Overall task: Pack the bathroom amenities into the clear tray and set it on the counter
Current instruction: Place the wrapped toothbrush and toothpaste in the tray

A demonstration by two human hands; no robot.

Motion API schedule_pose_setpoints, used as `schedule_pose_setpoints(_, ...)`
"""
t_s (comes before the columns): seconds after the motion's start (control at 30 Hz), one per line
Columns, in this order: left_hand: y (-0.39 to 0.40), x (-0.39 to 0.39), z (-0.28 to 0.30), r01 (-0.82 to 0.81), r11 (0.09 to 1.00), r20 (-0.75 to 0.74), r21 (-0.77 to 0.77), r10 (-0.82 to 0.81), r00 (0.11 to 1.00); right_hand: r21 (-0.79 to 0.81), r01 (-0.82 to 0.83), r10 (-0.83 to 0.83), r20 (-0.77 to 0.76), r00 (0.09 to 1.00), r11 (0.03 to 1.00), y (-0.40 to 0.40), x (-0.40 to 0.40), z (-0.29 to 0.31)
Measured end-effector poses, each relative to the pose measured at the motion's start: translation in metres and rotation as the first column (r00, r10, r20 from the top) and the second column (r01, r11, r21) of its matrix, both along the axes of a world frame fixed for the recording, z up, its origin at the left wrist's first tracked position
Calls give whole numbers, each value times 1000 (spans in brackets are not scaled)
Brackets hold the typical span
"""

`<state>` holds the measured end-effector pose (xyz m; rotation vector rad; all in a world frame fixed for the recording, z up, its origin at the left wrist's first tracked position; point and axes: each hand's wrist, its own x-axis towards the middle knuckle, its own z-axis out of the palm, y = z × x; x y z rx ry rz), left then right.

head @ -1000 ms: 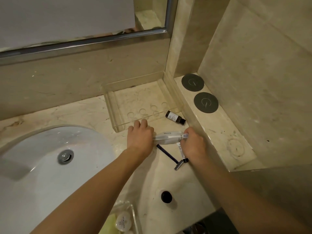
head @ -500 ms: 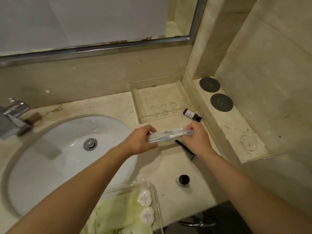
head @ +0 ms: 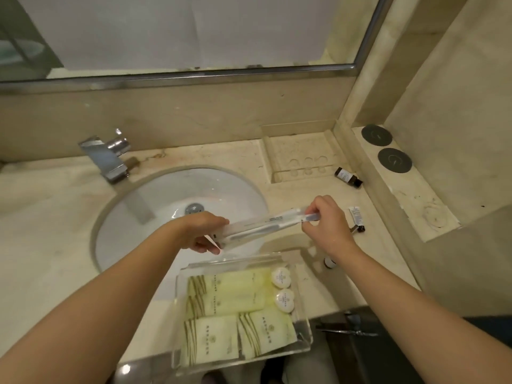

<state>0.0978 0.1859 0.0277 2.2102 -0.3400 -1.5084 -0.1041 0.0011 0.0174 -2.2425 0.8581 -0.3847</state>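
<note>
My left hand and my right hand hold the two ends of a long clear-wrapped toothbrush packet, lifted above the sink's right edge. Just below it stands a clear tray at the counter's front edge, holding several pale green sachets and two round white soaps. A second clear tray sits empty in the back corner. A dark small bottle lies beside it. A small white tube lies right of my right hand.
A white sink basin with a chrome tap fills the left of the marble counter. Two dark round coasters lie on a raised ledge at right. A small dark-capped bottle stands near the front tray. A mirror hangs behind.
Both hands have lifted the toothbrush packet off the counter and carried it left, toward me, over the front tray. The small tube and razor stay on the counter.
</note>
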Motion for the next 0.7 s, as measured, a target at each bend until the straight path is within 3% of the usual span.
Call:
schedule_pose_setpoints(0.13, 32, 7, -4, -106, 991, -146, -82, 93, 985, -22, -44, 44, 8, 999, 999, 20, -2, -1)
schedule_pose_setpoints(0.27, 57, 7, -1, -148, 968, -245, -201, 97, 965, 83, -17, 16, 13, 1000, 996, 35, -5, 0)
schedule_pose_setpoints(0.5, 84, 2, -1, -27, 980, -139, -197, 0, 990, 331, 18, -6, -36, 999, 943, 59, -13, 1)
schedule_pose_setpoints(0.7, 103, -8, -13, 1, 981, -46, -194, -10, 999, 576, 82, -31, -99, 995, 813, 66, -32, -3)
